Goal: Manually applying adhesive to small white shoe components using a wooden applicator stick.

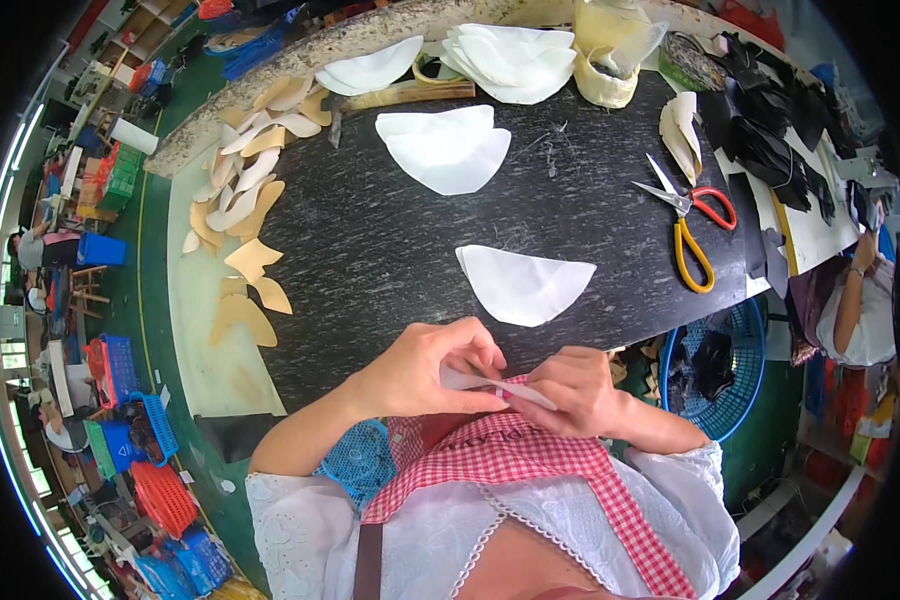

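Note:
Close to my body, at the near edge of the table, my left hand (pixel 440 365) and my right hand (pixel 573 388) pinch a thin white cut piece (pixel 520 390) between them. It is seen nearly edge-on, and my fingers hide part of it. Just beyond my hands a white half-round piece (pixel 528 285) lies flat on the dark table mat (pixel 360 240). Farther off lies a small overlapping stack of white pieces (pixel 445 150). Scissors (pixel 682 205) with one red and one yellow handle rest on the right, blades parted.
Tan and cream cut pieces (pixel 245 200) spread along the left side. More white pieces (pixel 510 60) and a yellowish container (pixel 606 75) stand at the back. Black pieces (pixel 770 135) heap at the back right. A blue basket (pixel 750 385) sits beside the table, right; another person (pixel 860 300) works beyond.

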Tool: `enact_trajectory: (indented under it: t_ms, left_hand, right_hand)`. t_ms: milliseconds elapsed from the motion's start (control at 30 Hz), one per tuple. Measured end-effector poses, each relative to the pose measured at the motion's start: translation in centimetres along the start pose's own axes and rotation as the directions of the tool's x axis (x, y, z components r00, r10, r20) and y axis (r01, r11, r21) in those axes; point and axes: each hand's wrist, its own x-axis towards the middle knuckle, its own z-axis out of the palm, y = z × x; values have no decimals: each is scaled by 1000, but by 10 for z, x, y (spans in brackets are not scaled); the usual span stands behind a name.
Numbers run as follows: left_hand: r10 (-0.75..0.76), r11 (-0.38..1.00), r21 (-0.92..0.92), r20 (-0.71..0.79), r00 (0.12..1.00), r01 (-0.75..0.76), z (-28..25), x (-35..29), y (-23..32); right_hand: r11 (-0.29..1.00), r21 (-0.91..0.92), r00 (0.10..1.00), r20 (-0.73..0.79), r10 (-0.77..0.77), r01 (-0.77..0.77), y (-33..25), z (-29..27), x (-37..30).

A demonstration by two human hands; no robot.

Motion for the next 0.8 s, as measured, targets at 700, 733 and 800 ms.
enact_trajectory:
  t_ms: [700, 733, 800]
  left_hand:
    - [-42, 971, 237, 26, 999, 35, -31, 88, -30]
    - [-45, 971, 236, 28, 999, 37, -30, 87, -31]
    - [-72, 979, 192, 5, 997, 69, -30, 87, -30]
  right_hand:
    - [883, 5, 882, -27, 470, -470, 73, -42, 5]
    - [881, 7, 881, -28, 473, -473, 73, -41, 5]
    - [881, -27, 882, -39, 470, -472, 72, -40, 7]
